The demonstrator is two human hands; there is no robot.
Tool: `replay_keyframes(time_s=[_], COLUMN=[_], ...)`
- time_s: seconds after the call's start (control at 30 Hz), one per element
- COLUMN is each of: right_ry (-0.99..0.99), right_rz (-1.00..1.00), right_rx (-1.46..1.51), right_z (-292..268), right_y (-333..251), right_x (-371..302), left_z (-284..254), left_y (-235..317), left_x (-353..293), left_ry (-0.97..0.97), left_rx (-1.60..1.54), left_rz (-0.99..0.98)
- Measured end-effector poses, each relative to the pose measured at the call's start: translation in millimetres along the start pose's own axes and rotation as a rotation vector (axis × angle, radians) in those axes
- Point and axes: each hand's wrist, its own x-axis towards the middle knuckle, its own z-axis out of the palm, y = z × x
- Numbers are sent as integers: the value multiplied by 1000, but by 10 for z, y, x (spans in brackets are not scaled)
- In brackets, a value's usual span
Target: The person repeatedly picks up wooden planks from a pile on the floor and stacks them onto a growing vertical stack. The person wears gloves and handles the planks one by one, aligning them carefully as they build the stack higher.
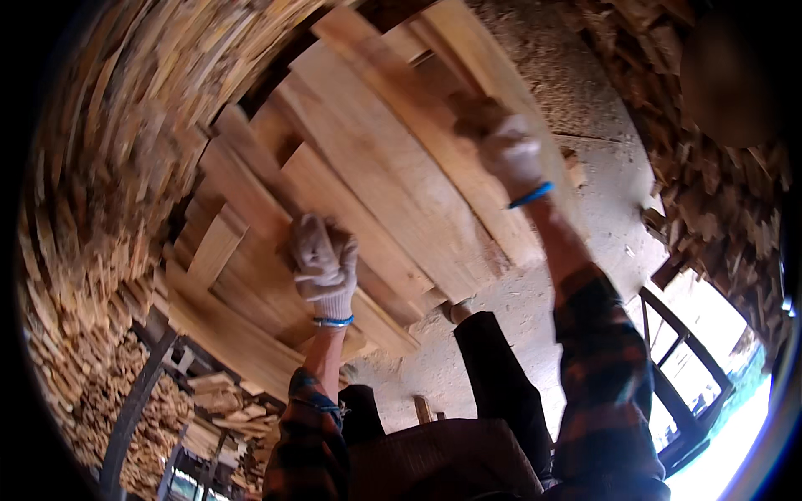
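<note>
Both my hands wear pale knit gloves with blue cuffs and reach over a broad stack of sawn wooden boards. My left hand (322, 255) is curled at the lower left of the stack, against the end of a short narrow board (242, 185). Whatever its fingers close on is hidden. Farther out, my right hand (505, 152) is over a long board (418, 117) on the right part of the stack. Motion smears its darker fingertips, so their grip does not show. A wide flat board (384, 167) lies between the two hands.
Stacked split wood (125, 125) rises along the left, with another woodpile (710, 200) at the right. Pale dusty floor (518, 326) shows beside my dark-trousered leg (497, 367). A dark metal frame (685, 359) stands at the lower right, near bright daylight.
</note>
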Motion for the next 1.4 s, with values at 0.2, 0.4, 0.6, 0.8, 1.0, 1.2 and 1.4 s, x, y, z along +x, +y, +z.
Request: replay_keyframes(time_s=[0.2, 0.4, 0.6, 0.8, 1.0, 1.2, 1.4], right_ry=[95, -78, -232, 112, 56, 147, 17], right_rz=[137, -268, 11, -272, -72, -392, -52], right_rx=[772, -85, 497, -362, 609, -178, -401], right_z=[71, 688, 265, 202, 271, 1339, 1468], right_y=[1760, 1178, 849, 861, -42, -1577, -2413], right_x=[208, 252, 364, 622, -665, -1870, -1768], left_z=[37, 53, 69, 118, -195, -920, -1452], left_y=[-121, -158, -148, -45, -443, -687, -521], left_x=[-55, -113, -135, -13, -379, -1505, -2597], left_ry=[31, 25, 31, 118, 297, 224, -150], left_rx=[82, 59, 80, -26, -785, -1528, -1393], left_rz=[39, 23, 46, 75, -129, -836, -906])
